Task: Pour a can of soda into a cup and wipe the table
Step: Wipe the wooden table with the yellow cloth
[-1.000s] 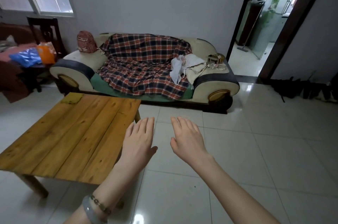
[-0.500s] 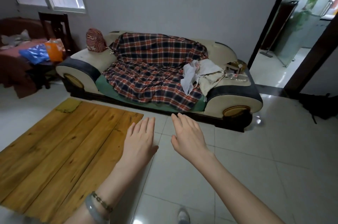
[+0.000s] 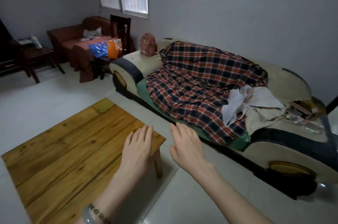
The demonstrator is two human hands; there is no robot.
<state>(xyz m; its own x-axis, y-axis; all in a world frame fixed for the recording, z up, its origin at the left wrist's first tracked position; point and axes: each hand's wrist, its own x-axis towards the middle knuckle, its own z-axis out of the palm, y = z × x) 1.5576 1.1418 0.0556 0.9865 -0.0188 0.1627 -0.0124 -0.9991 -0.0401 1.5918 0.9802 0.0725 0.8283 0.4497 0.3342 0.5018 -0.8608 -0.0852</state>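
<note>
A low wooden plank table (image 3: 69, 150) fills the lower left, with a small greenish cloth-like patch (image 3: 102, 106) at its far corner. My left hand (image 3: 137, 150) hovers flat, fingers apart, over the table's right corner and holds nothing. My right hand (image 3: 188, 147) floats beside it over the tiled floor, palm down, fingers spread, also with nothing in it. No soda can or cup shows in this view.
A cream and black sofa (image 3: 285, 152) with a plaid blanket (image 3: 197, 88) and white plastic bags (image 3: 236, 103) runs along the right. Dark wooden chairs (image 3: 119, 30), a small side table (image 3: 36, 55) and a brown armchair (image 3: 73, 41) stand at the far left. White tiled floor (image 3: 182, 196) lies between.
The view has swung left and closer to the sofa; the doorway has left the frame. Both hands keep the same flat, spread pose, the left now over the table's corner.
</note>
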